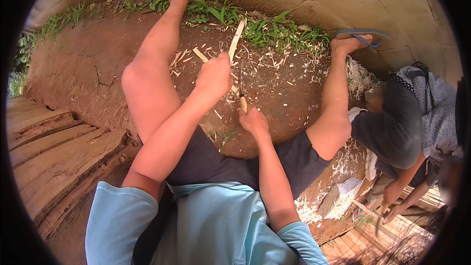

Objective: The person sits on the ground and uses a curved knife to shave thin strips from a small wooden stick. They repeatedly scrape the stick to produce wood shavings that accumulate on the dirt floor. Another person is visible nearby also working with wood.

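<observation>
Two grips occupied: my L grip (215, 77) wraps the pale wood strip (237, 40), free end pointing away; my R grip (253, 119), nearer me, clasps the knife (243, 102) by its handle, blade just R of L grip, prob. for control. Shavings (360, 76) well R.

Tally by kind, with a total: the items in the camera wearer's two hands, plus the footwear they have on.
Knife, in the right hand: 1
Wooden strip, in the left hand: 1
Flip-flops, worn: 2
Total: 4
</observation>
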Motion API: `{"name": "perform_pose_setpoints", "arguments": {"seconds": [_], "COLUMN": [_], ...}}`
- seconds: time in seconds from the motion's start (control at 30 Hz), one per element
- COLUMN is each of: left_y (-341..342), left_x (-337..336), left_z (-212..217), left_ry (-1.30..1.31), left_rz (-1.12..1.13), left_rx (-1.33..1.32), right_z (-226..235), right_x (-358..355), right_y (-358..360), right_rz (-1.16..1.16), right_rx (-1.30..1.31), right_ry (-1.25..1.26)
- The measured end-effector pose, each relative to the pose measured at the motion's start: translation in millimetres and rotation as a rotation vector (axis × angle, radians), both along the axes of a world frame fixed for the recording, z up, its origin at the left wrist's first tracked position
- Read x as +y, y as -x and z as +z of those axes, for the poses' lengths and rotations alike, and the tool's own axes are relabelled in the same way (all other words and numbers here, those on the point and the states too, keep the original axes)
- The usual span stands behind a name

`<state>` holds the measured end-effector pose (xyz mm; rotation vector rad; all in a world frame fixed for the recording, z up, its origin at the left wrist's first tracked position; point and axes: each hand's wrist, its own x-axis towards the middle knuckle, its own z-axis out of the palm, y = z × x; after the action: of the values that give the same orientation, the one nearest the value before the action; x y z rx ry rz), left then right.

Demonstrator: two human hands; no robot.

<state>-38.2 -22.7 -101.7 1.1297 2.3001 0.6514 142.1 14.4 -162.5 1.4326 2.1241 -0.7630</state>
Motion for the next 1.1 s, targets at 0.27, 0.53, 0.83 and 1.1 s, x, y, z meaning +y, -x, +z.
{"name": "perform_pose_setpoints", "arguments": {"seconds": [0.27,0.53,0.83,1.1], "left_y": [-1.9,1.1,-0.8,-1.4], "left_x": [-1.3,-2.2,-0.9,-1.4], "left_z": [-6.9,-0.7,2.1,-2.2], "left_ry": [-0.047,-0.002,0.002,-0.018], "left_rz": [0.004,-0.032,-0.006,-0.012], "left_rx": [0.043,0.017,0.002,0.000], "right_z": [85.4,-10.4,12.0,-6.3], "right_x": [-22.7,-19.3,6.8,-18.0], "right_y": [30.0,9.0,14.1,6.6], "right_rz": [-0.274,-0.051,-0.430,-0.139], "right_rx": [1.094,-0.033,0.528,0.254], "right_ry": [-0.506,-0.122,0.225,-0.213]}}
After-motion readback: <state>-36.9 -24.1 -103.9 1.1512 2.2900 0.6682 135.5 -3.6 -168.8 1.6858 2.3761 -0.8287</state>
